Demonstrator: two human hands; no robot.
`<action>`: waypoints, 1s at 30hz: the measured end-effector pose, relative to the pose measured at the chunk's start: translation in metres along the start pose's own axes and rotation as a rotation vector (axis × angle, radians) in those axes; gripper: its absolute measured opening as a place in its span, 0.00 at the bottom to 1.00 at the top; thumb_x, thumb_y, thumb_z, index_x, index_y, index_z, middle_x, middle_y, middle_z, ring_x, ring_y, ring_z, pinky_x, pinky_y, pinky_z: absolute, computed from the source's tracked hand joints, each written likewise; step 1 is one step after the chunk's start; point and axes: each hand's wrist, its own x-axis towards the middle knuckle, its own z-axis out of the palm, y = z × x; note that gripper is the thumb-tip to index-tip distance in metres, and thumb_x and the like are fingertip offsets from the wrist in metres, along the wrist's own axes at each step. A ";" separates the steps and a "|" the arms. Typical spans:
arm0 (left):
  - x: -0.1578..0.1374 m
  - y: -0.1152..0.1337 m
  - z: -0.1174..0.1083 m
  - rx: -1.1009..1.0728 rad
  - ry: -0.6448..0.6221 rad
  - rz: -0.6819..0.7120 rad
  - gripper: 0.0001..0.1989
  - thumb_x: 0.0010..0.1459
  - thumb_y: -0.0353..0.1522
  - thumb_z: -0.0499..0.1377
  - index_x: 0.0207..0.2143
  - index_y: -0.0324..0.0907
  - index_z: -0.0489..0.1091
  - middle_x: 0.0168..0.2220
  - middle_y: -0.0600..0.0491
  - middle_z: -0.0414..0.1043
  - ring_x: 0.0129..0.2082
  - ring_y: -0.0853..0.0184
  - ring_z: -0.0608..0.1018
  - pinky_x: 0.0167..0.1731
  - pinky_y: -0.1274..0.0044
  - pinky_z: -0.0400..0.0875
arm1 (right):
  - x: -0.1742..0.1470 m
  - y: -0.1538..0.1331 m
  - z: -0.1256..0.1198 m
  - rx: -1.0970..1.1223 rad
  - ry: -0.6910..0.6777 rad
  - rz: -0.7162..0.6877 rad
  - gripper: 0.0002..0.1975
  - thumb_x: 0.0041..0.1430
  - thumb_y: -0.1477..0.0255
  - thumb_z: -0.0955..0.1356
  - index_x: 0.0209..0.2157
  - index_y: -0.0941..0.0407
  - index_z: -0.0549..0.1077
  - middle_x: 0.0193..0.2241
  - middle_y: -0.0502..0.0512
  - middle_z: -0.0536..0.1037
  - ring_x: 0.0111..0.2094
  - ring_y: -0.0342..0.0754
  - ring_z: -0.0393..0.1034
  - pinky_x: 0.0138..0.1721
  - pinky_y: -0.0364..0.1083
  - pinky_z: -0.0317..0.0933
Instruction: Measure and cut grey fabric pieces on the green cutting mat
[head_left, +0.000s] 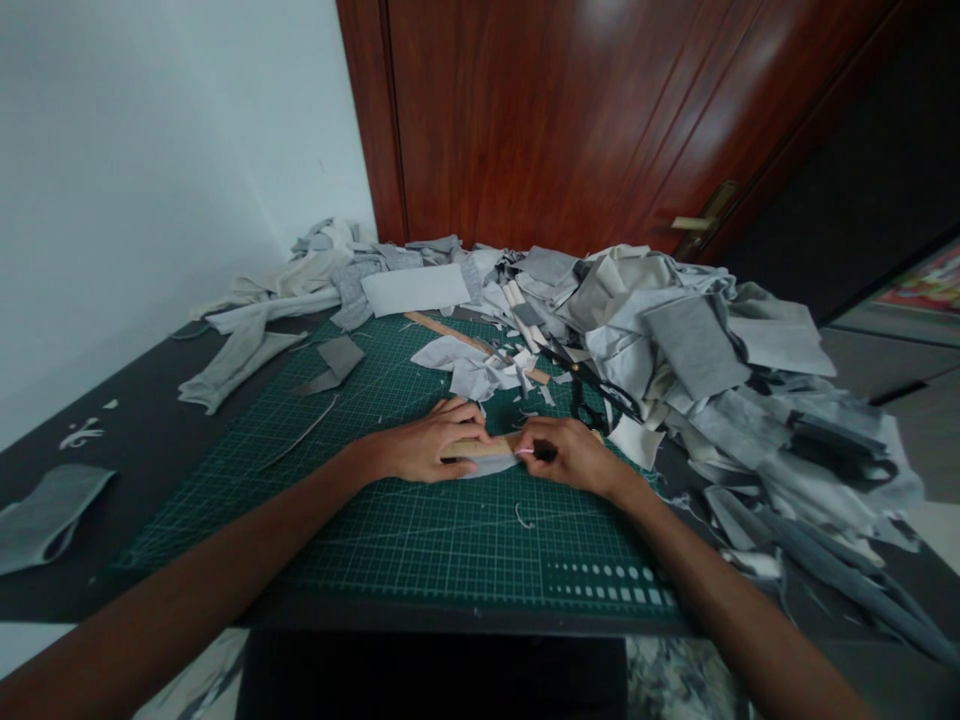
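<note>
My left hand (435, 440) presses a short wooden ruler (470, 449) down, with fingers along its far edge and the thumb at its near edge. Beneath the ruler lies a small piece of light grey cloth (491, 464) on a green cutting mat (450, 535). At the ruler's right end, the closed fingers of my right hand (564, 450) pinch a small, thin, pale pinkish thing (524, 451). Its kind is too small to tell, and most of it is hidden by the fingers. The two hands are a short gap apart.
Black-handled scissors (592, 378) lie beyond my right hand. A longer wooden ruler (450, 330) rests among cloth scraps (480, 378). Heaped grey and white fabric (675, 330) covers the right and back. Folded grey cloth (52, 513) lies left, and a wooden door (525, 120) stands behind.
</note>
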 end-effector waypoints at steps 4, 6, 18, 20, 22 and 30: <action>-0.001 0.000 0.001 0.001 0.003 0.003 0.18 0.64 0.40 0.60 0.55 0.48 0.71 0.51 0.47 0.67 0.55 0.54 0.66 0.57 0.62 0.55 | -0.006 0.008 -0.006 0.017 -0.016 0.014 0.05 0.56 0.80 0.69 0.31 0.55 0.72 0.29 0.48 0.74 0.27 0.41 0.67 0.30 0.40 0.56; -0.001 0.001 0.001 -0.001 0.013 0.006 0.18 0.64 0.40 0.59 0.54 0.48 0.71 0.50 0.47 0.67 0.54 0.54 0.66 0.56 0.62 0.57 | -0.008 0.012 -0.008 0.035 -0.023 0.019 0.05 0.55 0.80 0.69 0.31 0.55 0.72 0.29 0.49 0.74 0.27 0.41 0.66 0.30 0.40 0.56; -0.006 0.004 -0.003 0.043 0.007 -0.021 0.14 0.61 0.38 0.61 0.49 0.48 0.70 0.55 0.47 0.63 0.58 0.53 0.63 0.57 0.62 0.58 | 0.017 -0.016 0.020 0.248 0.072 -0.078 0.05 0.66 0.70 0.68 0.40 0.55 0.77 0.36 0.54 0.78 0.34 0.44 0.71 0.35 0.43 0.62; -0.006 0.002 -0.002 0.054 0.007 -0.014 0.14 0.62 0.39 0.61 0.49 0.47 0.70 0.55 0.47 0.63 0.58 0.53 0.63 0.58 0.62 0.56 | 0.021 -0.019 0.026 0.242 0.075 -0.088 0.05 0.66 0.70 0.69 0.39 0.55 0.77 0.36 0.54 0.78 0.35 0.45 0.72 0.36 0.43 0.62; -0.007 0.001 -0.001 0.053 0.010 -0.011 0.15 0.62 0.40 0.61 0.49 0.47 0.69 0.55 0.47 0.63 0.58 0.53 0.63 0.58 0.61 0.56 | 0.023 -0.020 0.030 0.234 0.086 -0.081 0.06 0.66 0.69 0.69 0.39 0.55 0.78 0.36 0.54 0.78 0.34 0.44 0.71 0.35 0.43 0.62; -0.007 0.000 0.002 -0.006 0.057 -0.034 0.21 0.59 0.40 0.64 0.51 0.44 0.64 0.52 0.47 0.64 0.54 0.55 0.65 0.56 0.65 0.59 | 0.022 -0.020 0.042 0.206 0.137 -0.035 0.06 0.66 0.68 0.70 0.37 0.55 0.78 0.34 0.52 0.76 0.31 0.43 0.70 0.33 0.42 0.61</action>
